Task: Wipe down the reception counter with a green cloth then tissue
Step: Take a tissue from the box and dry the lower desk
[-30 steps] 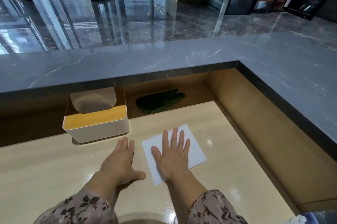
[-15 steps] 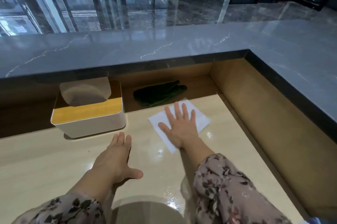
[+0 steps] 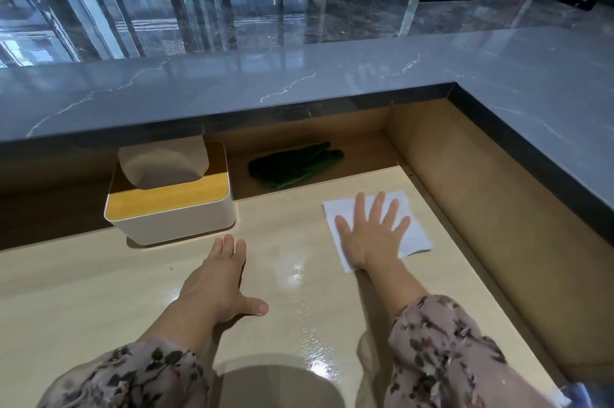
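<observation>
One thin white tissue (image 3: 417, 235) lies flat on the pale wooden desk surface (image 3: 99, 291), near the right back corner. The right hand (image 3: 372, 235) is spread flat on top of it with all fingers extended, pressing and not gripping. I judge the sheet very light and soft, easy to tear or bunch up on the glossy, maybe damp wood, so an even flat palm in the middle suits it better than a pinch at one edge. The left hand (image 3: 216, 284) rests flat on the desk too, empty, fingers together. Behind the tissue, in the shadow under the grey marble counter top (image 3: 232, 88), the green cloth (image 3: 292, 165) lies folded and untouched. Left of it stands a white tissue box (image 3: 169, 208) with a wooden lid. Far signs at the top right carry writing, too blurred to read.
</observation>
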Tool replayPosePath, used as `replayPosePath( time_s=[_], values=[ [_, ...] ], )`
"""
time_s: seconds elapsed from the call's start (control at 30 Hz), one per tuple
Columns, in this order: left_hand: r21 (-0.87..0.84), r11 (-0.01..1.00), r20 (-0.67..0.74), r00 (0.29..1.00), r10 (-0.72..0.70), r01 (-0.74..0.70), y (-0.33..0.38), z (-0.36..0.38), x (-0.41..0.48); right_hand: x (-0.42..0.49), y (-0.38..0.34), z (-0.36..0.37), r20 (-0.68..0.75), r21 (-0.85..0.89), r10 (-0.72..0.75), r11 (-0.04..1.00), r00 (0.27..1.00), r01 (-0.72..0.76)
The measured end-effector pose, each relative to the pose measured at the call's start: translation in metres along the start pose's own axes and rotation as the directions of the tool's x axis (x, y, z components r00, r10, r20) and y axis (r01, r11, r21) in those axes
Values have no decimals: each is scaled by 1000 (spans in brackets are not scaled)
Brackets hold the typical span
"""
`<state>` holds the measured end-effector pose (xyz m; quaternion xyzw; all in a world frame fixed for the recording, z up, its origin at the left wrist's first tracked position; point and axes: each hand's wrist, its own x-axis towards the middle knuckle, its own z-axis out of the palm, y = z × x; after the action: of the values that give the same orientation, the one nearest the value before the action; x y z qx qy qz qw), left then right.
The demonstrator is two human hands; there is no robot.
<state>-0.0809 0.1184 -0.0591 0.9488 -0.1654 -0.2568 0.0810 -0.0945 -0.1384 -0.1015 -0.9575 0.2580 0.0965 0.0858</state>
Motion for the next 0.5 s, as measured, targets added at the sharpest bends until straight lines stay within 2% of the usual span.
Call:
replayPosePath(
  time_s=[0.1,0.2,0.33,0.4,0.5],
  values=[
    [-5,1000,-2,1000,-1,1,0,-1,0,-35,-50,18,15,-27,-164,986,986,165],
    [-13,1000,-5,1000,0,-1,1,0,0,-67,-83,29,63,-67,-349,933,935,353],
    [-15,1000,2,1000,-11,11,2,0,1,-64,-67,23,97,-84,-488,864,867,496],
    [-2,1000,6,1000,-15,15,2,0,1,-49,-45,17,87,-76,-506,856,858,512],
    [7,1000,6,1000,-11,10,1,1,1,-24,-4,7,54,-70,-415,906,908,419]
  ],
)
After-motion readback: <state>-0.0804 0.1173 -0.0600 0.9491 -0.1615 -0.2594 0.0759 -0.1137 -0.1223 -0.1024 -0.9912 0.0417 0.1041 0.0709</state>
